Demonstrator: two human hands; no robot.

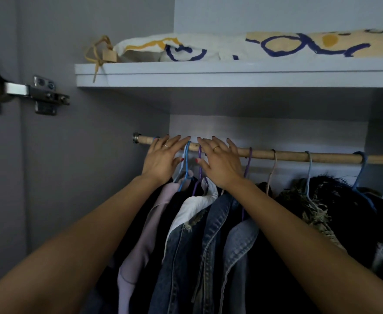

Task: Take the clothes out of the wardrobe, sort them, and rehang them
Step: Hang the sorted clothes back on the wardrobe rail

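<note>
Your left hand (163,158) lies on wooden rail (276,154) near its left end, fingers straight, spread, gripping nothing. Your right hand (220,162) just beside it, same flat reach over rail. Between them: blue hanger hook (187,155), purple hanger hook (200,159). Clothes (208,234) hang below, denim jackets nearest. Patterned fabric (276,45) on shelf (208,74) above.

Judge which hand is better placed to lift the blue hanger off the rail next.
Left, probably. The left hand has its thumb right beside the blue hanger; the right hand lies over the purple hanger.
</note>
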